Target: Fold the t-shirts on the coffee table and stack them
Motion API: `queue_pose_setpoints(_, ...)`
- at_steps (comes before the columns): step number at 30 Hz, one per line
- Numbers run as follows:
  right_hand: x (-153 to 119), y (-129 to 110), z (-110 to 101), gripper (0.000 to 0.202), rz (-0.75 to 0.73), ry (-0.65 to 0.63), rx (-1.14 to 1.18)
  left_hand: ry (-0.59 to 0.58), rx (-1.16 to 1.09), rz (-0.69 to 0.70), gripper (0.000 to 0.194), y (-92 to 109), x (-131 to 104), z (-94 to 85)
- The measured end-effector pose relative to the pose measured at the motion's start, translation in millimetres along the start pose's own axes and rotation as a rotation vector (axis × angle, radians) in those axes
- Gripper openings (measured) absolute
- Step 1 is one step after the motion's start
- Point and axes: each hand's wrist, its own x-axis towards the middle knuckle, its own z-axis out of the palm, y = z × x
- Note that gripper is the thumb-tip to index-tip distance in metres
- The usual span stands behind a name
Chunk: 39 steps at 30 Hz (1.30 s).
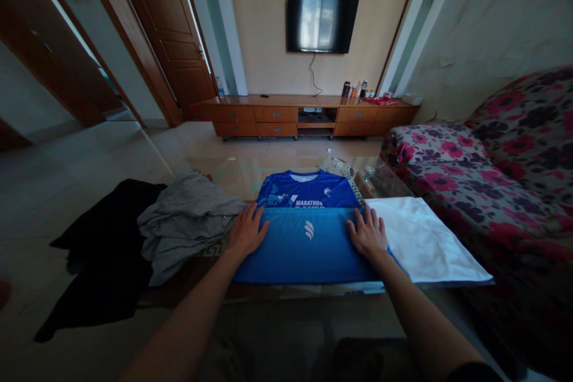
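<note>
A blue shirt (308,250) lies on the glass-topped table, its lower part folded up over the front so that a white logo shows and the "MARATHON" print is partly covered. My left hand (248,230) rests flat on the left end of the fold, fingers spread. On the right end of the fold lies my right hand (369,233), also with its fingers apart. Neither hand grips anything. A folded white cloth (432,242) is just right of my right hand, partly beside the shirt. Left of my left hand is a crumpled grey garment (183,221).
Black clothing (107,256) hangs over the table's left end. A small glass (369,174) and some plastic wrapping stand near the far right of the table. A flowered sofa (452,173) is at the right, a low wooden cabinet (275,114) beyond.
</note>
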Motion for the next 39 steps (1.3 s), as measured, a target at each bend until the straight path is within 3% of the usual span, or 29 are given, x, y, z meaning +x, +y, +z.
queue_pose_setpoints(10,0,12,4,0.079,0.039,-0.1,0.028,0.046,-0.131,-0.085,0.064,-40,-8,9.1)
queue_pose_setpoints(13,-3,11,0,0.079,0.036,-0.069,0.018,0.074,-0.169,-0.131,0.066,-50,-7,9.2)
queue_pose_setpoints(16,-8,9,-1,0.079,0.024,-0.036,0.0,0.036,-0.118,-0.194,0.064,-58,-6,10.6)
queue_pose_setpoints(22,-16,9,3,0.085,-0.008,-0.1,-0.002,0.003,0.03,-0.272,0.071,-72,-8,21.1)
queue_pose_setpoints(25,-15,9,8,0.087,-0.015,-0.108,0.014,0.06,0.032,-0.257,0.068,-64,-9,16.8)
queue_pose_setpoints(29,-12,8,12,0.089,-0.008,-0.085,0.032,0.155,0.015,-0.174,0.062,-27,-11,1.4)
queue_pose_setpoints(32,-11,7,12,0.089,-0.008,-0.094,0.032,0.047,-0.018,0.001,0.061,4,-14,0.5)
queue_pose_setpoints(34,-11,7,12,0.089,-0.011,-0.098,0.029,-0.049,-0.035,0.045,0.062,13,-18,5.9)
queue_pose_setpoints(39,-12,5,11,0.09,-0.05,-0.112,0.019,-0.148,-0.042,0.0,0.062,1,-28,16.3)
